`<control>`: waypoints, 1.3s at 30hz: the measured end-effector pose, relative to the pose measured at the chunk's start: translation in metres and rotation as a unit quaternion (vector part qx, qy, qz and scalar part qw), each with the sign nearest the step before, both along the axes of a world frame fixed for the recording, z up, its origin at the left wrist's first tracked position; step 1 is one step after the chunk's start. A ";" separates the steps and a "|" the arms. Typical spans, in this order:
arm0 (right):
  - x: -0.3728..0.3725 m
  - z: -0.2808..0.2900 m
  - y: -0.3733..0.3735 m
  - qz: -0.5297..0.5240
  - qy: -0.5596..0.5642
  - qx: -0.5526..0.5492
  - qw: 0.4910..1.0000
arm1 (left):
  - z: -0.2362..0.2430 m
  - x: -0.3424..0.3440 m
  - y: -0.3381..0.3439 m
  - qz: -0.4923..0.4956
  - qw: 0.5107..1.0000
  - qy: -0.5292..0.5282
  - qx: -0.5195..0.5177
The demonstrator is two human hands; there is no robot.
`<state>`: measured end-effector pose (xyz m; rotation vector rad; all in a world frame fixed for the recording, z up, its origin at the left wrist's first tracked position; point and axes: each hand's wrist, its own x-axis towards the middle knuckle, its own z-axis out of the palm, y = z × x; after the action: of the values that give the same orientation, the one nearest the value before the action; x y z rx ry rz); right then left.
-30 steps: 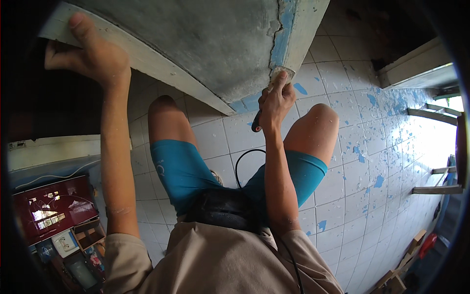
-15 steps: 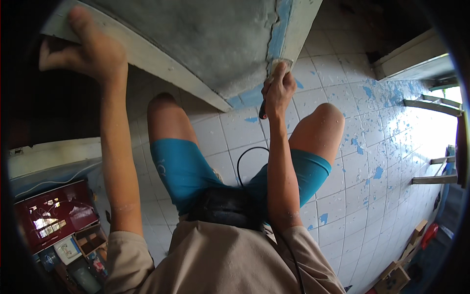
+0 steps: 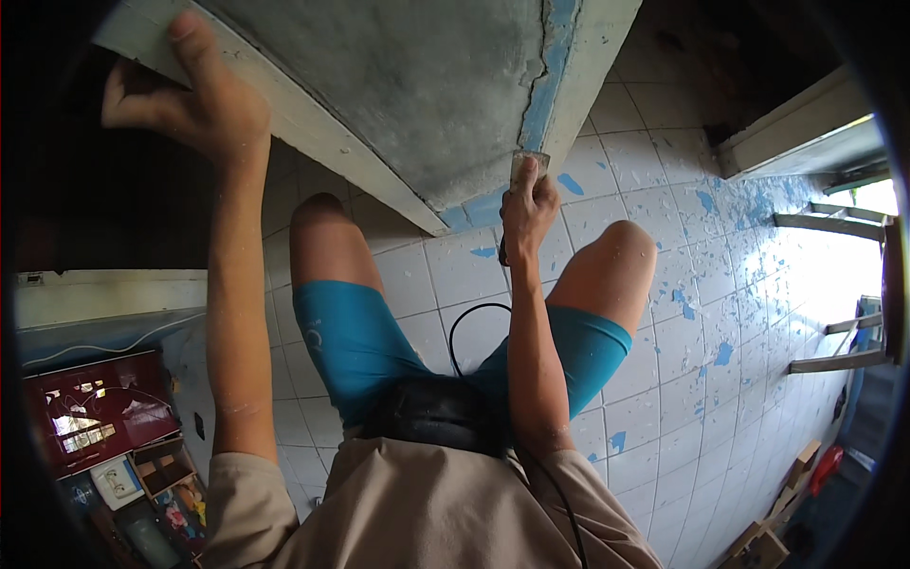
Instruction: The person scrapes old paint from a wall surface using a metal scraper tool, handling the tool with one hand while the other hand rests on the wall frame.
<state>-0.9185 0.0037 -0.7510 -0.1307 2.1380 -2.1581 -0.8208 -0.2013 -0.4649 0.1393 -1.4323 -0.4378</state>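
- Left hand (image 3: 194, 100): clenched over the pale edge of the grey panel (image 3: 417, 85), thumb on top, fingers wrapped out of sight behind it; it steadies the panel.
- Below that hand, beside the forearm, stands a red crate (image 3: 100, 408) of clutter.
- Right hand (image 3: 526, 204): closed round a scraper (image 3: 524, 166), whose metal blade sticks up past the knuckles and touches the blue-painted strip (image 3: 545, 90) at the panel's lower end.
- Right of that hand, blue paint flakes (image 3: 706, 284) litter the white tiled floor (image 3: 664, 417).
- Risks, as I judge them: the blade could skid off the cracked strip toward the bare knees just beneath; a weak left grip could let the panel swing.
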 end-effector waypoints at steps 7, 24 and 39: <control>0.001 0.018 0.004 0.039 -0.094 -0.190 0.976 | 0.003 0.005 -0.004 0.005 1.000 -0.004 -0.019; 0.006 0.020 0.000 -0.019 -0.060 -0.090 0.994 | 0.002 0.004 -0.009 -0.011 0.999 0.009 -0.039; -0.019 0.034 0.005 -0.028 0.071 -0.017 0.997 | 0.002 0.002 -0.014 -0.004 0.999 0.008 -0.051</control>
<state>-0.9377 0.0084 -0.7173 -0.2362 2.2036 -2.2823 -0.8188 -0.2151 -0.4629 0.0478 -1.4366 -0.3722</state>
